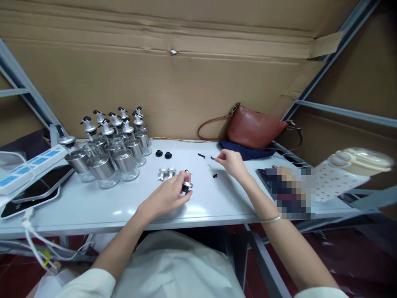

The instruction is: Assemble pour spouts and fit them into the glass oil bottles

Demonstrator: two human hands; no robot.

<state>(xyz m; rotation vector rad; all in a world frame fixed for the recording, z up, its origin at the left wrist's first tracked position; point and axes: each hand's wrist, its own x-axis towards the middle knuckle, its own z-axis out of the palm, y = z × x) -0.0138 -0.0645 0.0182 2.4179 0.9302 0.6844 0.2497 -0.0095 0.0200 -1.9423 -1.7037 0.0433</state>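
My left hand point(172, 192) is closed around a silver and black pour spout point(187, 186) over the front half of the table. Farther right, my right hand point(232, 162) pinches a small black part point(212, 157) at its fingertips. Between the hands lie a thin black strip point(201, 155) and a few tiny black pieces point(215, 176). Silver spout tops point(166, 174) lie just behind my left hand. Two black round stoppers point(163, 154) rest farther back on the tabletop.
Several glass bottles point(119, 159) with steel sleeves and spouts crowd the left side. A white power strip point(34, 167) is beside them. Toward the back right, a brown handbag point(256, 127) lies on dark blue cloth. A dotted tumbler point(341, 178) and a pixelated flat item point(288, 192) occupy the right.
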